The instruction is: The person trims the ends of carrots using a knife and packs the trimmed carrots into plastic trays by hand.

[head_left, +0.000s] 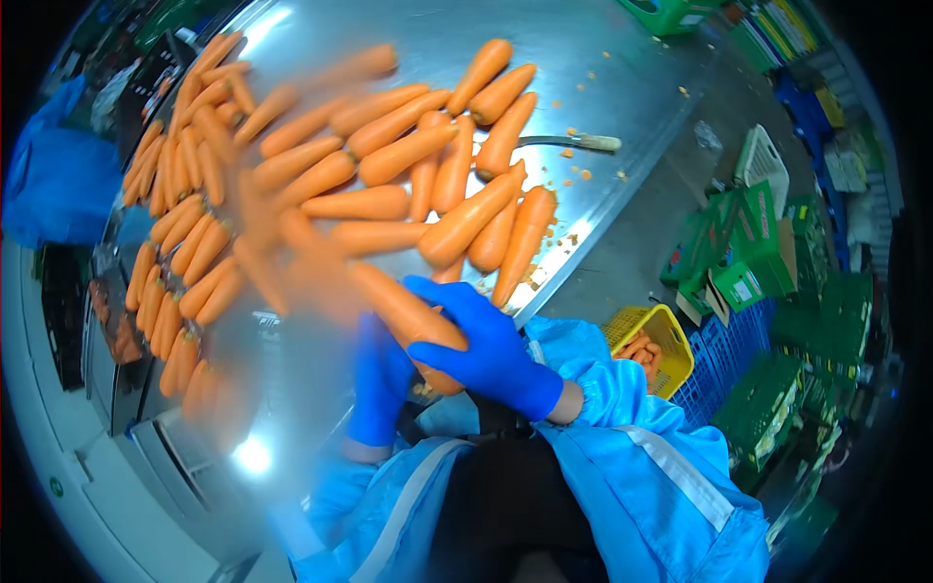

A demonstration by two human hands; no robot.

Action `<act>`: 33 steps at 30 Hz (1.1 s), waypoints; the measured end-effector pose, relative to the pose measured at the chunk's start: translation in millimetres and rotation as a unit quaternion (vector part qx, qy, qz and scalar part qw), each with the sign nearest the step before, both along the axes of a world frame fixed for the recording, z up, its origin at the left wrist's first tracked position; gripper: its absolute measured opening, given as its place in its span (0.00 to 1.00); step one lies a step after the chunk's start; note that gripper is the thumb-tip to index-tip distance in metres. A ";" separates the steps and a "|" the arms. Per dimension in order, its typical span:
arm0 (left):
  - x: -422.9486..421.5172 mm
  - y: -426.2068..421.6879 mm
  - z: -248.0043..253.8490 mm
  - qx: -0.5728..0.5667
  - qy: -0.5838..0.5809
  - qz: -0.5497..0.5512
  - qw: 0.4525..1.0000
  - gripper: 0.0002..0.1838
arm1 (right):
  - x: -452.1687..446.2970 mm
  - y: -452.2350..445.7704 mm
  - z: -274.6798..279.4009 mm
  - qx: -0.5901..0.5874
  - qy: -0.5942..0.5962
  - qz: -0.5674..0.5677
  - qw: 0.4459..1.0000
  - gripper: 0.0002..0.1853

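Nearest, the person wears a glossy, creased light-blue jacket (637, 476) with pale stripes over dark clothing. The right hand (491, 350), in a smooth blue glove, curls around a thick, tapering carrot (400, 306), thumb across its near side. The left hand (381, 374), also gloved, is close by on its left, but haze hides whether its fingers grip anything. The held carrot lies slantwise above the near edge of a shiny metal table (622, 83), its narrower end pointing toward the pile.

Beyond the hands, smooth orange carrots (389, 160) overlap on the metal, many blunt at one end and tapered at the other. Bundled carrots (175, 321) line the left side. Small orange scraps (552, 238) dot the surface near a curved metal blade with a pale handle (595, 143).

Right of the table, a yellow plastic crate (677, 374) holds carrots (641, 355). Beside it is a latticed blue crate (724, 355); farther out are open green cardboard boxes (748, 238), with brown inner flaps, and a white slotted crate (763, 160). Crumpled blue sheeting (63, 175) hangs at far left.
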State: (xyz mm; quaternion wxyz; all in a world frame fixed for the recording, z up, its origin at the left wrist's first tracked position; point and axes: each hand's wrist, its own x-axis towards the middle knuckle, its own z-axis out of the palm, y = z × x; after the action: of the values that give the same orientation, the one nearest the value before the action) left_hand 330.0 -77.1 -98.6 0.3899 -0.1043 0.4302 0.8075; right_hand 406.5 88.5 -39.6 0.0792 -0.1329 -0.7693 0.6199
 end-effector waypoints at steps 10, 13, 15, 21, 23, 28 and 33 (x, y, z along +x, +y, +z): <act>-2.8 57.1 0.4 0.061 -0.087 0.055 0.993 0.41 | 2.0 110.1 -19.5 -0.047 0.016 -0.072 0.996 0.21; -27.8 61.7 7.2 0.179 -0.061 0.080 0.979 0.45 | -13.3 203.9 -62.5 0.273 0.018 -0.185 0.944 0.27; -37.0 64.5 11.4 0.230 -0.037 0.092 0.968 0.48 | -22.4 252.0 -82.6 0.391 -0.010 -0.170 0.905 0.33; -45.4 70.5 25.8 0.061 0.089 0.103 0.989 0.52 | -39.2 325.4 -130.0 0.500 -0.172 -0.038 0.848 0.26; -47.1 71.3 30.7 -0.153 0.245 0.047 0.956 0.42 | -41.8 327.3 -127.2 0.429 -0.204 -0.035 0.879 0.19; -52.1 38.3 10.7 0.266 -0.018 0.124 0.956 0.53 | -2.9 292.6 -95.6 0.449 -0.190 -0.071 0.870 0.15; -37.1 32.1 28.2 -0.003 0.153 0.130 0.980 0.43 | 40.9 251.9 -71.3 0.126 -0.291 -0.173 0.932 0.17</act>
State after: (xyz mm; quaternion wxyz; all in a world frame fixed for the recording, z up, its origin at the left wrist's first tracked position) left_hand 292.9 -45.0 -70.4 0.2114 -0.0360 0.4699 0.8563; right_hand 447.4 340.4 -110.9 -0.0261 -0.4279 -0.7954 0.4283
